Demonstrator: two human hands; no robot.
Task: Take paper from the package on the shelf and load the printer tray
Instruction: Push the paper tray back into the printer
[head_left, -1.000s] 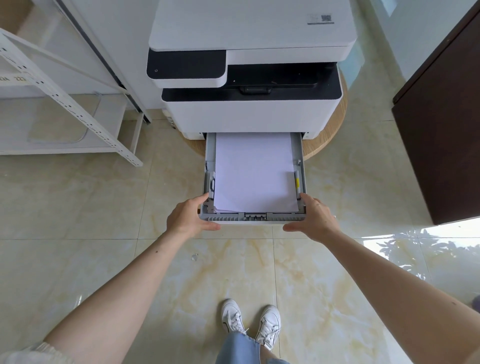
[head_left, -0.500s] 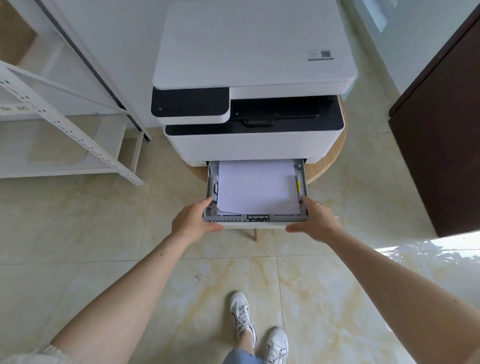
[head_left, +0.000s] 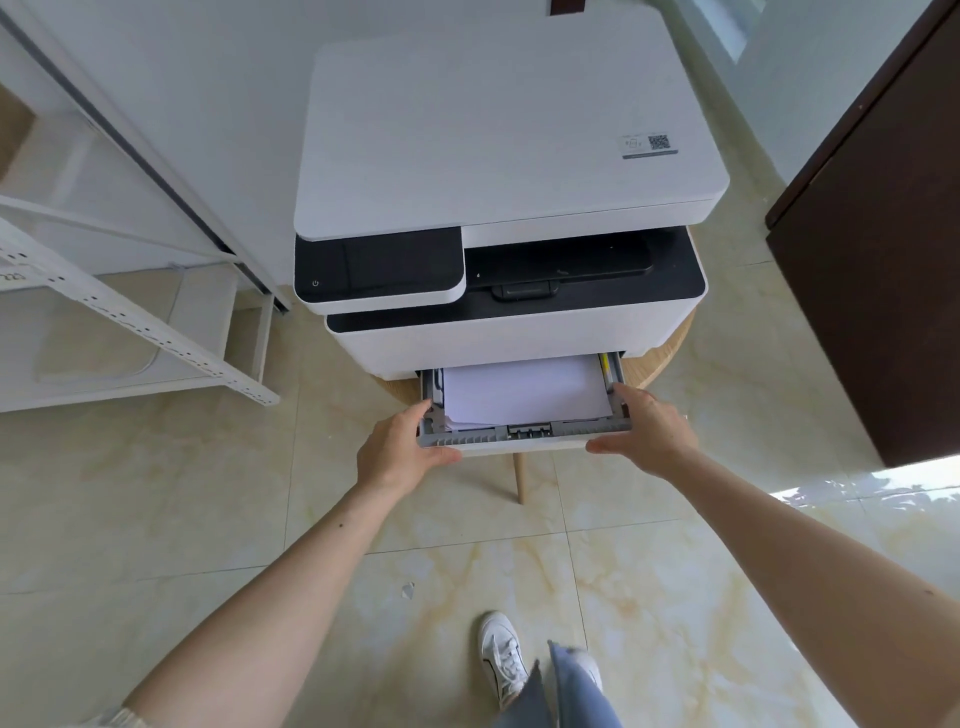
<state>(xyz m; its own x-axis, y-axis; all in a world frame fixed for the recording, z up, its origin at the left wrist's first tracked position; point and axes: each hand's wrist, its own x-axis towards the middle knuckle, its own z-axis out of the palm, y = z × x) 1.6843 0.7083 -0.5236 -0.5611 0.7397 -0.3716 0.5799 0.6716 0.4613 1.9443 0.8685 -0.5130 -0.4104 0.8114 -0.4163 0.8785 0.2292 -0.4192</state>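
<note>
A white printer (head_left: 509, 156) with a black control panel stands on a round wooden stool. Its grey paper tray (head_left: 524, 435) sticks partly out of the bottom front, with a stack of white paper (head_left: 524, 389) lying in it. My left hand (head_left: 402, 449) grips the tray's front left corner, thumb on the rim. My right hand (head_left: 647, 428) grips the front right corner the same way. The paper package is not in view.
A white metal shelf unit (head_left: 130, 322) stands to the left on the tiled floor. A dark brown cabinet (head_left: 872, 270) is at the right. My white shoes (head_left: 501, 654) are below, and a small scrap (head_left: 408, 590) lies on the floor.
The tray has slid further into the printer, with both hands pushing it; less of the paper shows. The view has risen and moved closer to the printer.
</note>
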